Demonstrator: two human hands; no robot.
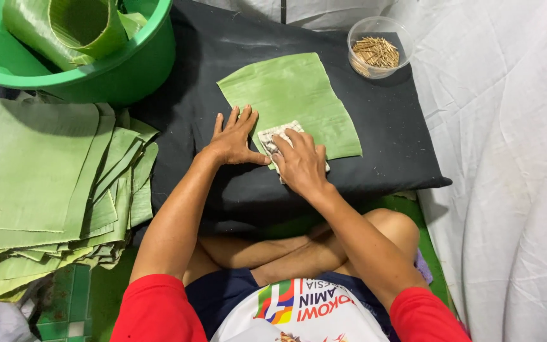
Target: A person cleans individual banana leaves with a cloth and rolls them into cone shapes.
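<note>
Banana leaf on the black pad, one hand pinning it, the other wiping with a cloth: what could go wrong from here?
1. The right hand presses the checked cloth on the banana leaf near its edge; hard strokes might tear it.
2. The left hand pins only one corner, so the leaf may slide on the black pad.
3. A wide stroke could knock the open tub of wooden picks.

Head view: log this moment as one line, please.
left hand: flat on banana leaf | right hand: pressing checked cloth on leaf | left: leaf stack, green basin | back: toothpick bowl
</note>
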